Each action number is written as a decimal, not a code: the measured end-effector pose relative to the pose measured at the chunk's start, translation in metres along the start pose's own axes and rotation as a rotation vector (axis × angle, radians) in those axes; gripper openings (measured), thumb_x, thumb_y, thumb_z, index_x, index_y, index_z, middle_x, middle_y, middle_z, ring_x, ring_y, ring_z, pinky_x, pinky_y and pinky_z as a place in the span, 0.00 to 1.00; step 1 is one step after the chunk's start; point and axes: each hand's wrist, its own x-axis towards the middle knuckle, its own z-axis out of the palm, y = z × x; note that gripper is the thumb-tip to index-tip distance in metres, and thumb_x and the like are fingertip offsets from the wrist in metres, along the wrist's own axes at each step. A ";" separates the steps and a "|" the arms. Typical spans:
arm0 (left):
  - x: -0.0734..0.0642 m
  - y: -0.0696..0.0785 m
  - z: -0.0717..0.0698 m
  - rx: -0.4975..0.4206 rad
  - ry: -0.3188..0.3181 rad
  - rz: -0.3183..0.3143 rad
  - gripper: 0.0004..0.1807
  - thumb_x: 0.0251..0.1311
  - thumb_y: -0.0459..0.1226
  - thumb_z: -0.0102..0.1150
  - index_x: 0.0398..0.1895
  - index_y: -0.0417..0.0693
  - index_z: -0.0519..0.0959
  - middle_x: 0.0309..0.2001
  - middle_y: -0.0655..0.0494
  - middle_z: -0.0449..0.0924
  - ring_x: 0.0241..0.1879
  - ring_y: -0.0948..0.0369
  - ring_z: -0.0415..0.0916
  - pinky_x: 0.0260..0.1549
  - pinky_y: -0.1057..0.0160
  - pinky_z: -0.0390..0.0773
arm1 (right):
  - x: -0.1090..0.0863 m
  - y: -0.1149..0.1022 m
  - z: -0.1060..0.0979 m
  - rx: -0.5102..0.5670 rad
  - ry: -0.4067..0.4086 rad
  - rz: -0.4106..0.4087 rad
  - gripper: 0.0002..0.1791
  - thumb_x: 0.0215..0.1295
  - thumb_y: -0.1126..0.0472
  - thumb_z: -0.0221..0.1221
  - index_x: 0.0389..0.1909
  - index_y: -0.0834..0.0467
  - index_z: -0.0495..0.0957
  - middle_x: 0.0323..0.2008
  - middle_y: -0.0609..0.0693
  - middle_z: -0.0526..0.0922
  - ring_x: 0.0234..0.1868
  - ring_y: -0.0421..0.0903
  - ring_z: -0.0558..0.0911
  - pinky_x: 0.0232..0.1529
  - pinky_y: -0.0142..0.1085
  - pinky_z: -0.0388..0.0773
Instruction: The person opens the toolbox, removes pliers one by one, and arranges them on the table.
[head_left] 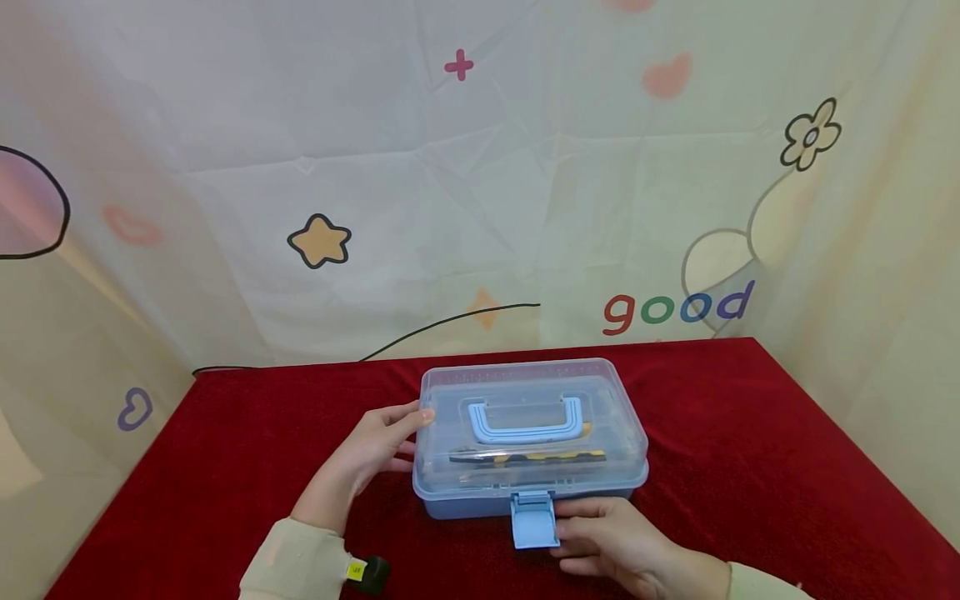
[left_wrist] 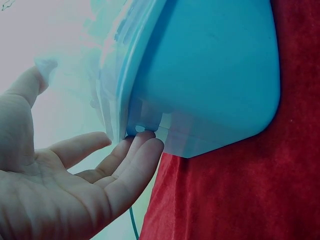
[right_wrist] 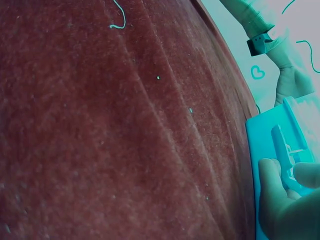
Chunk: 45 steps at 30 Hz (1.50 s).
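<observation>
A plastic toolbox (head_left: 525, 471) with a clear lid (head_left: 525, 383) and a blue base sits on the red cloth. Through the lid, dark and yellow items (head_left: 551, 457) show, too blurred to name. My left hand (head_left: 378, 442) holds the box's left end, thumb on top of the lid and fingers along the side below the rim (left_wrist: 132, 90). At the front, the blue latch (head_left: 535, 521) is flipped outward from the box. My right hand (head_left: 615, 537) pinches this latch at its right edge, with finger and thumb on either side in the right wrist view.
A blue carry handle (head_left: 528, 425) lies folded on the lid. Red cloth (head_left: 750, 467) covers the table on all sides of the box. Behind it hangs a pale printed curtain (head_left: 405, 192). A dark wrist device (head_left: 371, 573) is strapped at the left sleeve.
</observation>
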 end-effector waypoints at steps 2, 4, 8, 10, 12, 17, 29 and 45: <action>0.000 0.000 0.000 -0.001 0.000 0.001 0.36 0.58 0.54 0.58 0.67 0.49 0.66 0.46 0.50 0.81 0.37 0.57 0.81 0.38 0.55 0.84 | -0.001 -0.001 0.000 -0.015 0.006 0.009 0.26 0.60 0.64 0.60 0.58 0.71 0.71 0.39 0.55 0.85 0.36 0.46 0.85 0.41 0.43 0.84; 0.000 0.000 0.001 -0.003 0.000 0.003 0.36 0.58 0.54 0.58 0.67 0.49 0.66 0.46 0.50 0.81 0.37 0.57 0.81 0.38 0.55 0.84 | -0.002 -0.002 0.001 -0.024 0.009 0.018 0.26 0.61 0.63 0.60 0.58 0.71 0.71 0.38 0.54 0.85 0.36 0.45 0.85 0.41 0.43 0.84; 0.000 0.000 0.001 -0.006 0.001 0.003 0.36 0.58 0.54 0.58 0.67 0.49 0.66 0.47 0.50 0.81 0.37 0.57 0.82 0.38 0.54 0.84 | -0.007 -0.003 0.000 -0.028 0.005 0.024 0.25 0.62 0.62 0.59 0.57 0.72 0.71 0.38 0.55 0.84 0.36 0.45 0.85 0.42 0.42 0.84; 0.000 0.000 0.001 -0.007 0.001 0.003 0.36 0.58 0.55 0.59 0.67 0.49 0.66 0.46 0.50 0.81 0.37 0.57 0.82 0.38 0.54 0.84 | -0.010 -0.003 -0.001 -0.026 0.002 0.015 0.24 0.62 0.61 0.58 0.55 0.72 0.71 0.38 0.55 0.84 0.36 0.44 0.85 0.42 0.42 0.84; 0.000 0.000 0.001 -0.006 0.000 0.001 0.37 0.58 0.55 0.59 0.67 0.49 0.66 0.46 0.50 0.81 0.37 0.57 0.82 0.38 0.54 0.84 | -0.012 -0.004 -0.002 -0.021 -0.004 0.002 0.22 0.62 0.61 0.58 0.53 0.71 0.72 0.38 0.55 0.83 0.36 0.44 0.85 0.42 0.42 0.84; 0.000 0.000 0.000 0.002 0.003 -0.001 0.36 0.58 0.55 0.58 0.67 0.49 0.66 0.47 0.49 0.81 0.38 0.56 0.81 0.38 0.54 0.84 | -0.015 -0.006 -0.003 0.004 -0.036 -0.014 0.20 0.64 0.59 0.56 0.51 0.70 0.72 0.38 0.54 0.82 0.38 0.44 0.84 0.44 0.42 0.83; 0.000 -0.001 0.001 0.007 0.005 -0.001 0.36 0.58 0.55 0.58 0.67 0.49 0.66 0.46 0.50 0.81 0.38 0.56 0.82 0.38 0.55 0.84 | -0.016 -0.005 -0.003 0.021 -0.037 -0.031 0.21 0.65 0.58 0.54 0.51 0.70 0.73 0.38 0.54 0.81 0.38 0.45 0.84 0.46 0.44 0.83; 0.000 0.000 0.001 0.005 0.005 0.004 0.36 0.58 0.55 0.58 0.67 0.48 0.66 0.46 0.50 0.81 0.38 0.56 0.81 0.38 0.55 0.84 | -0.015 -0.004 -0.004 -0.008 -0.074 -0.007 0.24 0.68 0.57 0.51 0.55 0.72 0.71 0.43 0.55 0.84 0.44 0.47 0.85 0.50 0.45 0.81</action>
